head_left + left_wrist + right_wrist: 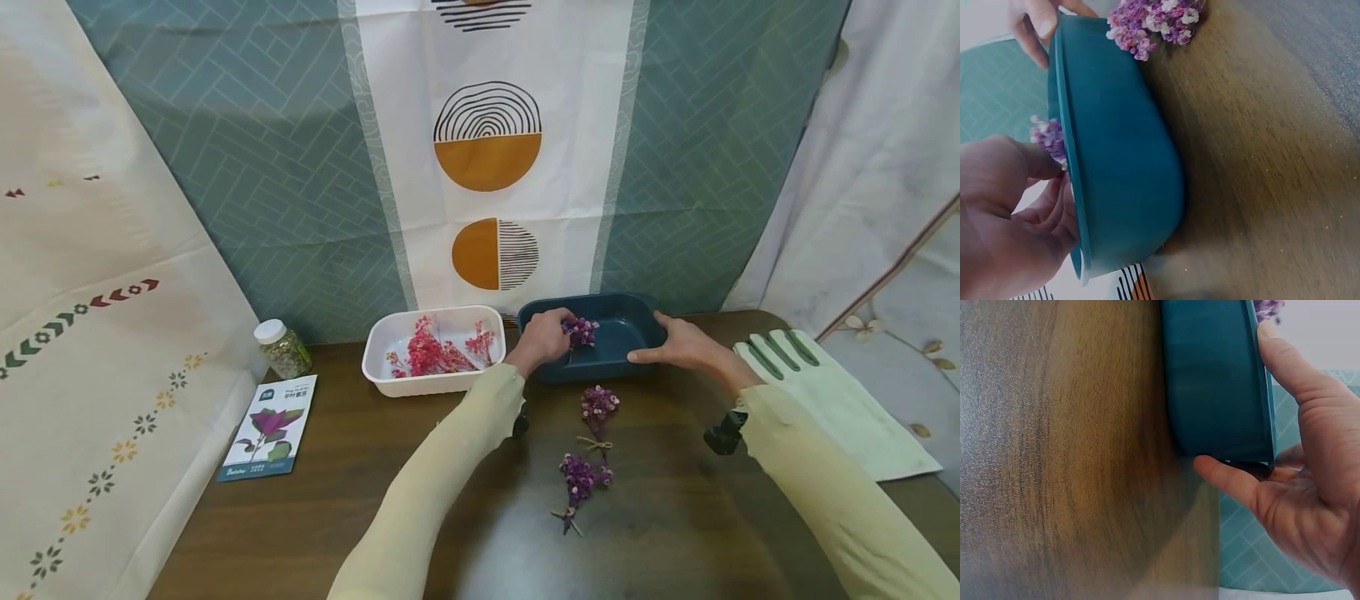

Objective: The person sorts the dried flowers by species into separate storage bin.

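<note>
In the head view, my left hand [542, 340] reaches over the left side of a dark blue tray [611, 367]. It pinches a small bunch of purple dried flowers [582, 332], whose stems the fingers mostly hide; the left wrist view shows the blossoms [1049, 137] just past the fingertips, at the rim. My right hand [686, 343] grips the tray's right end, thumb on the front rim and other fingers round the end wall [1222, 419]. In front of the tray lie two tied purple flower bunches, one nearer the tray [599, 407] and one closer to me [581, 479].
Left of the blue tray stands a white tray [382, 385] with red dried flowers [431, 350]. Farther left are a white-capped jar [285, 350] and a flower-printed packet [267, 429]. A pale cloth [855, 408] with green stripes lies right. Patterned curtains [300, 167] hang behind the table.
</note>
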Demonstrator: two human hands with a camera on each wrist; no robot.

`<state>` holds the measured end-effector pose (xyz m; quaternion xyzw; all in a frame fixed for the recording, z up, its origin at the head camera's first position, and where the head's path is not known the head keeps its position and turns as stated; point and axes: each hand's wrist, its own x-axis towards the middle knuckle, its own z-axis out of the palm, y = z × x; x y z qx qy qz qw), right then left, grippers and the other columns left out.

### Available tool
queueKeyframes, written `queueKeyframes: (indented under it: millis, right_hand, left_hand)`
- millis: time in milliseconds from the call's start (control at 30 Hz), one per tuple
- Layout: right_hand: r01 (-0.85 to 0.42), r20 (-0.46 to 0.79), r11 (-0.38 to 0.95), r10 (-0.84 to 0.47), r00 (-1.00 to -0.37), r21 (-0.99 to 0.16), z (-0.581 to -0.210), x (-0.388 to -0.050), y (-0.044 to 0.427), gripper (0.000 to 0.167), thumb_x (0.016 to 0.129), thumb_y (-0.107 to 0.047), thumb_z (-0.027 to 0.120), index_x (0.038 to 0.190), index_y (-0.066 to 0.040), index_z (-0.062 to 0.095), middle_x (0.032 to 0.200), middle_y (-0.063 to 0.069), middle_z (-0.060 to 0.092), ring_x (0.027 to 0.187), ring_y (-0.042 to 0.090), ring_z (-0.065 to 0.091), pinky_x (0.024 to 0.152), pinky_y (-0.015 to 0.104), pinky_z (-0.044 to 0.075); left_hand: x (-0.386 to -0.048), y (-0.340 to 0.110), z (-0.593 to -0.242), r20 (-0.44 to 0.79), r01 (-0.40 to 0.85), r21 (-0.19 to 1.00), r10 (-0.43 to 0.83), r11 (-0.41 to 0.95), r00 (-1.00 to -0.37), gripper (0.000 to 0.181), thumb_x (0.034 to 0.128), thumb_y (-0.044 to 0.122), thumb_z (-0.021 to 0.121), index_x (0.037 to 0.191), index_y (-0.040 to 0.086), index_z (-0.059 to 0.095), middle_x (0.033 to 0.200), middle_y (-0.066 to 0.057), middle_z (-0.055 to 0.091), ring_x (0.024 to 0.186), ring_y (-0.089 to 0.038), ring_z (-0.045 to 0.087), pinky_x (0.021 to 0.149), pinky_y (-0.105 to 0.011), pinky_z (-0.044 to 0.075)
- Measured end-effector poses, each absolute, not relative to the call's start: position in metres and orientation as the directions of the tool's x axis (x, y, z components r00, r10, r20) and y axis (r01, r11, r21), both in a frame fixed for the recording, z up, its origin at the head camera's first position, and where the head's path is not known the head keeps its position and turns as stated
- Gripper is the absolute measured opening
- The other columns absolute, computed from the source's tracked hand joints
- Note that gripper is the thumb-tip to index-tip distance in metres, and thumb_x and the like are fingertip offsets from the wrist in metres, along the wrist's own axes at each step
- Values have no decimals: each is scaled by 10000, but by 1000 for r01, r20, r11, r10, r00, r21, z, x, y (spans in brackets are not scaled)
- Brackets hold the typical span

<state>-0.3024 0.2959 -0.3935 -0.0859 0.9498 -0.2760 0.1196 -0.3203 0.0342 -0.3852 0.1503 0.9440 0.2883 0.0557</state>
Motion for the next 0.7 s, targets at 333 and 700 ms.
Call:
queueKeyframes:
  millis: [333, 700]
  right_hand:
    - [-129, -167, 840, -252, -953, -527, -395, -303, 296, 1236, 836, -618, 716, 1503, 183, 52, 1515, 442, 143, 1362, 579, 253, 1057, 667, 312]
    - [-133, -166, 835, -257, -952, -533, -396, -302, 298, 1220, 841, -603, 720, 1511, 172, 56, 1507, 446, 162, 1355, 573, 268, 1049, 661, 332]
  left_hand:
    - [-309, 31, -385, 69, 350, 544, 374, 763, -925, 412, 944, 57, 582, 1345, 146, 609, 788, -24, 617, 581, -139, 495, 521, -244, 396]
    - [-254, 12, -383, 244, 457, 617, 397, 640, -885, 334, 933, 135, 659, 1261, 72, 661, 806, 31, 667, 646, -83, 580, 587, -227, 466]
